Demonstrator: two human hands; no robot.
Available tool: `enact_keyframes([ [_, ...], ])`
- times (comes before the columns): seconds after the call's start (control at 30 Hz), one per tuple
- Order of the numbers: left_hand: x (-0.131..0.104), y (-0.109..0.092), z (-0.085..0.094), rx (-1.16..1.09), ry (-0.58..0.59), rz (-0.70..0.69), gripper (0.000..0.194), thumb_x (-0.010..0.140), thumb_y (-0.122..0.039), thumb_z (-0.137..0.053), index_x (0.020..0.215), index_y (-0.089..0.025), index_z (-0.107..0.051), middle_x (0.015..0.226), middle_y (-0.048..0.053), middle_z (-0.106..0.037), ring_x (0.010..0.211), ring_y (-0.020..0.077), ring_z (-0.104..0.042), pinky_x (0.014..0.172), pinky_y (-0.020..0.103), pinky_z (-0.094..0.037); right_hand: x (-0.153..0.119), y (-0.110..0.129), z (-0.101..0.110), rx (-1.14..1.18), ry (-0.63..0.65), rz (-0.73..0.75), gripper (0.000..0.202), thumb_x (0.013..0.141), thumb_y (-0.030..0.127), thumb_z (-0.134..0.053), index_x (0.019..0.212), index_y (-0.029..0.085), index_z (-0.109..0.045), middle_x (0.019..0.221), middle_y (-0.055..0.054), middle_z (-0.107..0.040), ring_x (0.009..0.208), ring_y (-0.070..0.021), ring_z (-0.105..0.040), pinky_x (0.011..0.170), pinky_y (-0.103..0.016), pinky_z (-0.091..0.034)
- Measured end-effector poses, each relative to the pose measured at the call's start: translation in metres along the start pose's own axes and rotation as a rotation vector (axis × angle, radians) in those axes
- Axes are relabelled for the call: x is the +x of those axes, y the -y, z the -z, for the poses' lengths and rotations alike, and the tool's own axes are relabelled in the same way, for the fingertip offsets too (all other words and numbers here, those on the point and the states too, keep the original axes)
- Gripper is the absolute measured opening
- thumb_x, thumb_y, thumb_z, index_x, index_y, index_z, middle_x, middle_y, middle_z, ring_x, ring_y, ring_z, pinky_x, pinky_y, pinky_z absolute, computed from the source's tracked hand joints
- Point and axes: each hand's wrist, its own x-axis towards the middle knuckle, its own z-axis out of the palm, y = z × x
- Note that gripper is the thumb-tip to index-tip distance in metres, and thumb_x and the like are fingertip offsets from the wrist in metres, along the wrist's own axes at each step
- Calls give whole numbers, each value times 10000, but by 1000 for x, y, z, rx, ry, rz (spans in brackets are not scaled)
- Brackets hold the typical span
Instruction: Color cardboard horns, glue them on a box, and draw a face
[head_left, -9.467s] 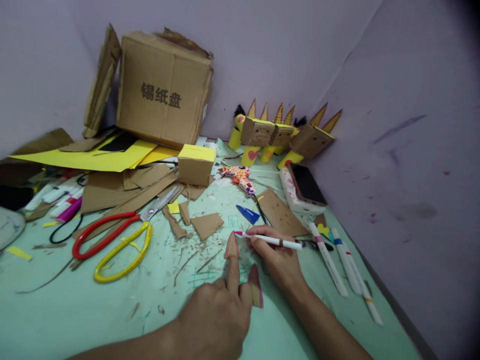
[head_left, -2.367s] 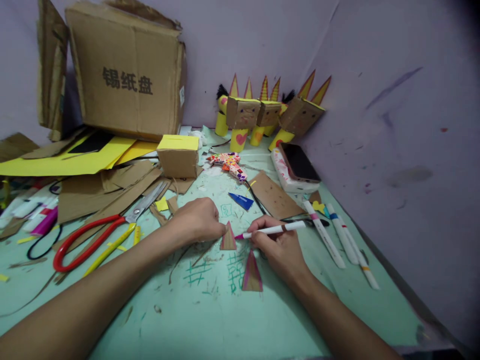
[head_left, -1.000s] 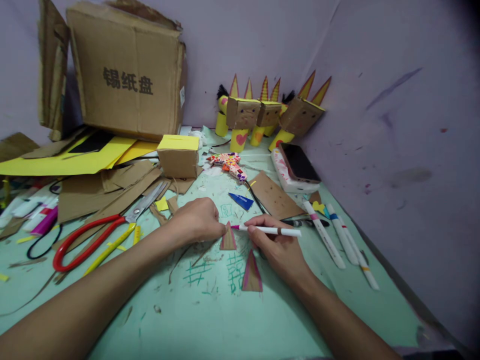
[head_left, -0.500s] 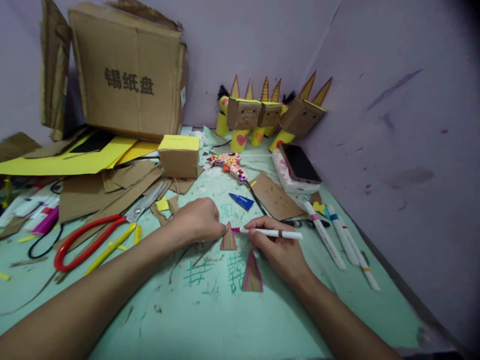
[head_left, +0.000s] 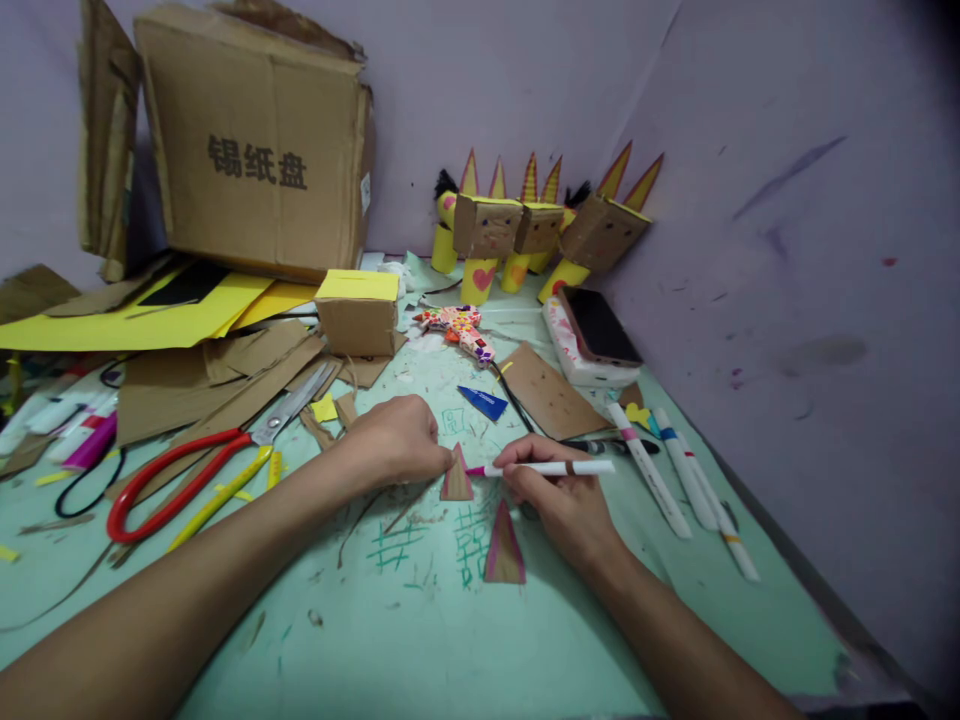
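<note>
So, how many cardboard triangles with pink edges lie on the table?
2. One triangle is by the left hand, near the pen; the other triangle is nearer the person. The hands may hide more.

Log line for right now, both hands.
left hand: at cardboard triangle | right hand: holding marker, tip by triangle's right edge | second triangle: on table

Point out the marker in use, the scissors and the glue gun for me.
Marker (head_left: pixel 555 468): head view, on its white barrel.
Scissors (head_left: pixel 180 475): head view, on the red handle.
Glue gun (head_left: pixel 477 345): head view, on its patterned grip.
</note>
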Motion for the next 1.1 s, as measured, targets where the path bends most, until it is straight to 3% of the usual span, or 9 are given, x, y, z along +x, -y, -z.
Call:
enact_keyframes([
  [1.1,0,0,-1,5,-3,-10,214,588,-371,-537,449,-217,-486,460,3,-475,492,168,-473,448,295,-282,-2,0,4,64,-6,-9,96,643,223,-549,616,178,-629,455,45,-493,453,-110,-388,448,-243,-269],
])
